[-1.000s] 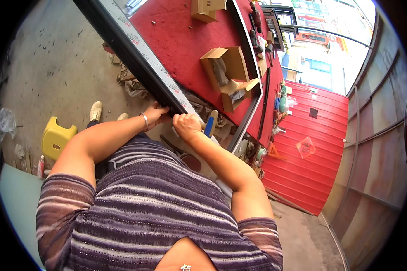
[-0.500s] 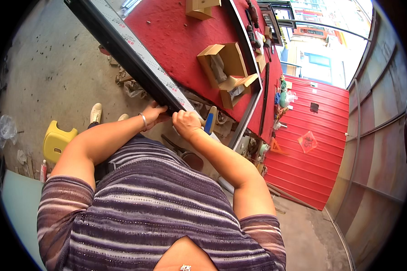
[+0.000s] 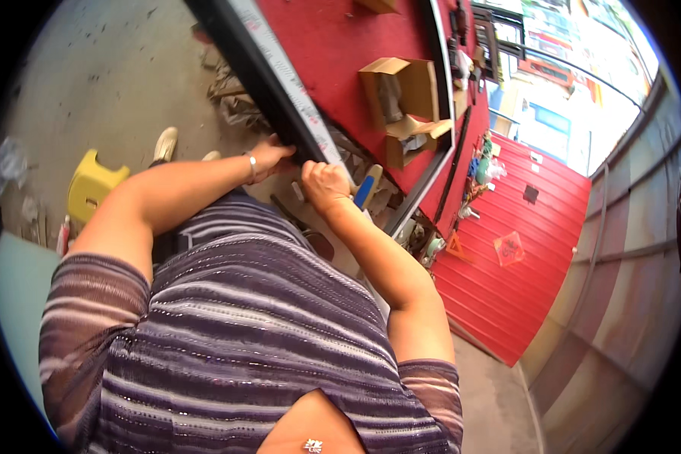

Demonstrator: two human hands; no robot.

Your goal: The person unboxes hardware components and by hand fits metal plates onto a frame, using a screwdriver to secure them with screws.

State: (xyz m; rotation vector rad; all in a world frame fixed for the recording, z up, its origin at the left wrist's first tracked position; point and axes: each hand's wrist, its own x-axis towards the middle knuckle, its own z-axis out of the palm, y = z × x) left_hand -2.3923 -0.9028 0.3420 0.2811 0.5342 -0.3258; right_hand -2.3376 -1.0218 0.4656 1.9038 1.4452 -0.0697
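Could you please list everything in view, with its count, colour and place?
Long bar: one, black with pale strip, slanting from top edge
Table: one, red-topped, upper centre
Cardboard boxes: at least two, brown, on the table
Handle: one, blue and cream, by the bar's near end
Stool: one, yellow, left floor
Bottle or tube: one, red-and-white, near stool
Plastic bag: one, clear, far left
Sheet: one, pale blue-green, lower left
Corrugated panel: one, red, right
Diamond sign: one, red, on panel
Small clutter: uncountable, mixed colours, around the table
Shoes: two, cream, left floor
Top: one, purple-and-white striped, lower centre
Left grip: one, bare, at the bar's near end
Right grip: one, bare, closed over the bar's near end
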